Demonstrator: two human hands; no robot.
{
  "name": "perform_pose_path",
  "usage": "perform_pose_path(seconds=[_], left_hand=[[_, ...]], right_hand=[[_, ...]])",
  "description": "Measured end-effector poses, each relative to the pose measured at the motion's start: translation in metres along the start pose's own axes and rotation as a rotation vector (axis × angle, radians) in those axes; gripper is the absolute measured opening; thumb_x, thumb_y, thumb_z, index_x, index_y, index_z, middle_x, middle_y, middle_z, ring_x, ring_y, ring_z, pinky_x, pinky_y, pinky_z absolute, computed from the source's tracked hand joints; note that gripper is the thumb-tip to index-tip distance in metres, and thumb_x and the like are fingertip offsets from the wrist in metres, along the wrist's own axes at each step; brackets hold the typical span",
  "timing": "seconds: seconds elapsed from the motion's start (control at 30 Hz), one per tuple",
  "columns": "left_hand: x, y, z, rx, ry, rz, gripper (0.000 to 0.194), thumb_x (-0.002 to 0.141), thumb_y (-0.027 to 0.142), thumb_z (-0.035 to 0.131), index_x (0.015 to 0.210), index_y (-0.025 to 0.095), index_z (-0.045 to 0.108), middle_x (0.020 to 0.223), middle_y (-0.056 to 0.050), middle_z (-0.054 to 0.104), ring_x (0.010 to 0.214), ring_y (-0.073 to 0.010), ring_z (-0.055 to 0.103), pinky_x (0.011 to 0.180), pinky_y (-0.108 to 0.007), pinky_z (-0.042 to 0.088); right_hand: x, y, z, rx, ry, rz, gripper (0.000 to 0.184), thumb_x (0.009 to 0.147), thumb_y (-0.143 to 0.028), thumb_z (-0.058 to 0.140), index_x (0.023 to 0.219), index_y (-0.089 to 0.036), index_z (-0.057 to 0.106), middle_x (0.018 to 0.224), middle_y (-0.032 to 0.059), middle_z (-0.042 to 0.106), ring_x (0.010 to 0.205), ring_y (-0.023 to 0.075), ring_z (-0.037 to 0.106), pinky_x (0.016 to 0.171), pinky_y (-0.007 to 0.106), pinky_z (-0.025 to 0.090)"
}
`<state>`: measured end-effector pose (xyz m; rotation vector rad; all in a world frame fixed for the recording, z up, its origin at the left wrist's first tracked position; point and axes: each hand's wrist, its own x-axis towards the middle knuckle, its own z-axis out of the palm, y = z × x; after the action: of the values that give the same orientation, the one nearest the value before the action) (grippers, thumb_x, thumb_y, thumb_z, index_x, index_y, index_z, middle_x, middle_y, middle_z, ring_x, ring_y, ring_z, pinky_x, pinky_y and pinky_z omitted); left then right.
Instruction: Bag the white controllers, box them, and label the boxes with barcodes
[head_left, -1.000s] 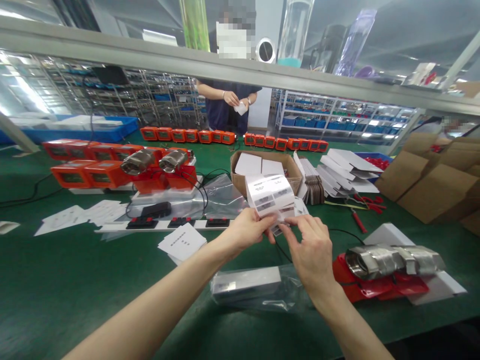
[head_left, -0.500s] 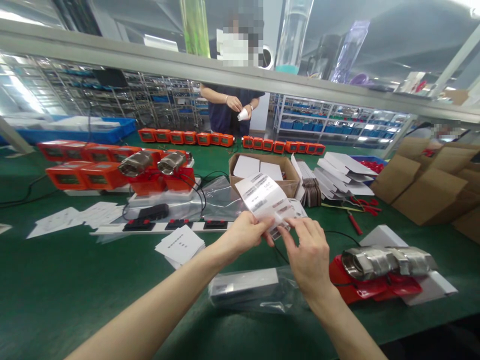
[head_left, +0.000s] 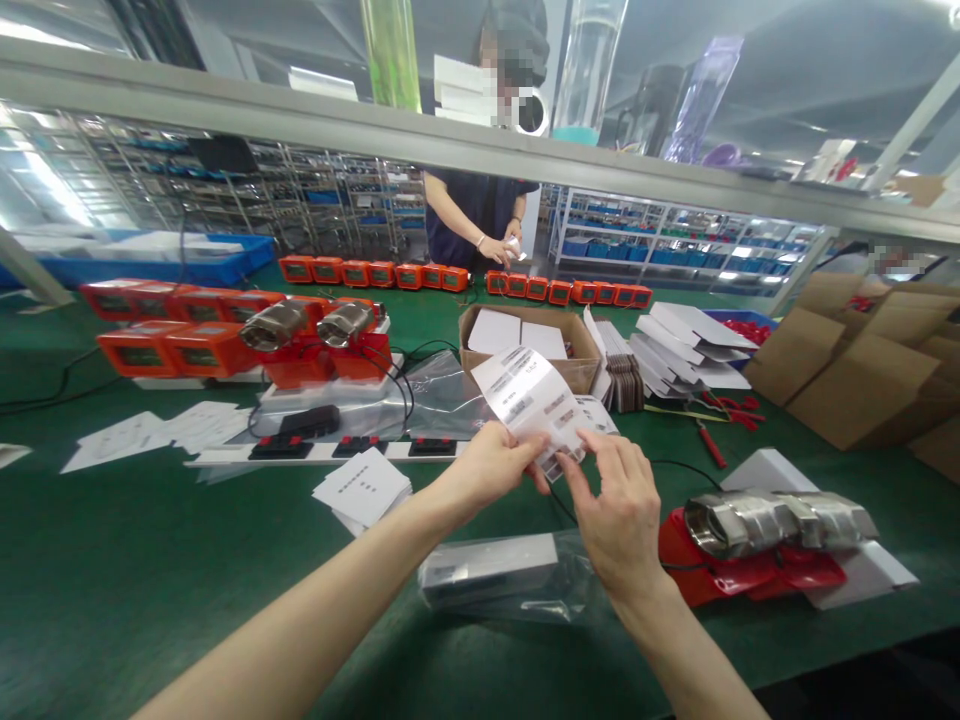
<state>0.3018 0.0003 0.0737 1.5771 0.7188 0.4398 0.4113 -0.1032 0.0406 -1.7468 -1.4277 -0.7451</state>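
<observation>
My left hand pinches the lower left edge of a printed white paper sheet, which curls up away from me. At its lower right corner, the fingers of my right hand are closed on the same sheet, thumb and forefinger close together. The sheet looks like a label sheet, with dark bars and small print too fine to read. Below my hands a long white box lies in a clear plastic bag on the green table. A stack of printed cards lies left of my forearm.
Metal valve fittings on red bodies stand at the right. Orange devices and a power strip occupy the left. Behind the sheet sits a cardboard box; red-handled pliers lie farther right. A co-worker stands across the table.
My hands stay nearly in place; the right fingertips have shifted slightly on the sheet's corner. Across the table, the co-worker has leaned right and lowered their hands toward the orange devices.
</observation>
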Motion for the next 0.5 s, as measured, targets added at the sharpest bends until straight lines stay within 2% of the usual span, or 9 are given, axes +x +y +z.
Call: perform_pose_path(seconds=[0.07, 0.17, 0.27, 0.4, 0.47, 0.5], left_hand=[[0.0, 0.0, 0.001, 0.003, -0.004, 0.001, 0.023, 0.088, 0.025, 0.05, 0.082, 0.011, 0.068, 0.044, 0.002, 0.059, 0.037, -0.007, 0.043, 0.042, -0.019, 0.026], [0.0, 0.001, 0.002, 0.028, 0.003, -0.023, 0.025, 0.088, 0.026, 0.049, 0.079, 0.01, 0.067, 0.046, 0.001, 0.06, 0.036, -0.0063, 0.04, 0.041, -0.018, 0.026], [0.0, 0.0, 0.0, 0.062, 0.01, -0.051, 0.027, 0.087, 0.028, 0.048, 0.076, 0.01, 0.066, 0.05, -0.001, 0.063, 0.037, -0.0058, 0.039, 0.041, -0.018, 0.028], [0.004, -0.013, -0.01, 0.135, -0.014, -0.078, 0.028, 0.083, 0.034, 0.051, 0.077, 0.011, 0.066, 0.054, -0.001, 0.064, 0.039, -0.0072, 0.044, 0.042, -0.019, 0.032], [0.007, -0.025, -0.019, 0.195, -0.04, -0.101, 0.03, 0.079, 0.038, 0.056, 0.075, 0.011, 0.066, 0.05, -0.001, 0.062, 0.037, -0.0083, 0.044, 0.04, -0.02, 0.032], [0.008, -0.031, -0.024, 0.229, -0.056, -0.112, 0.03, 0.075, 0.04, 0.059, 0.074, 0.011, 0.066, 0.049, -0.001, 0.062, 0.038, -0.0097, 0.046, 0.04, -0.021, 0.033]], right_hand=[[0.0, 0.003, 0.002, -0.013, 0.0, 0.008, 0.022, 0.087, -0.028, 0.061, 0.103, -0.014, 0.064, 0.087, 0.0084, 0.064, 0.082, 0.0223, 0.055, 0.074, 0.034, 0.042], [-0.001, 0.004, 0.004, -0.015, 0.005, -0.048, 0.009, 0.088, -0.023, 0.059, 0.086, -0.018, 0.066, 0.077, 0.0053, 0.062, 0.075, 0.0202, 0.054, 0.071, 0.033, 0.041], [-0.003, -0.002, -0.002, 0.02, 0.009, -0.084, 0.01, 0.089, -0.021, 0.058, 0.081, -0.019, 0.064, 0.075, 0.0045, 0.062, 0.073, 0.0189, 0.054, 0.07, 0.033, 0.041], [0.004, -0.006, -0.031, 0.301, -0.064, 0.022, 0.007, 0.087, -0.017, 0.06, 0.08, -0.018, 0.062, 0.076, 0.0026, 0.061, 0.075, 0.0158, 0.056, 0.069, 0.028, 0.045], [0.017, 0.009, -0.048, 0.342, -0.091, 0.056, 0.009, 0.086, -0.018, 0.06, 0.077, -0.019, 0.062, 0.075, 0.0014, 0.061, 0.073, 0.0144, 0.056, 0.067, 0.026, 0.046], [0.026, 0.022, -0.054, 0.278, -0.099, 0.057, 0.01, 0.087, -0.021, 0.059, 0.078, -0.019, 0.062, 0.075, 0.0011, 0.061, 0.071, 0.0141, 0.056, 0.066, 0.026, 0.047]])
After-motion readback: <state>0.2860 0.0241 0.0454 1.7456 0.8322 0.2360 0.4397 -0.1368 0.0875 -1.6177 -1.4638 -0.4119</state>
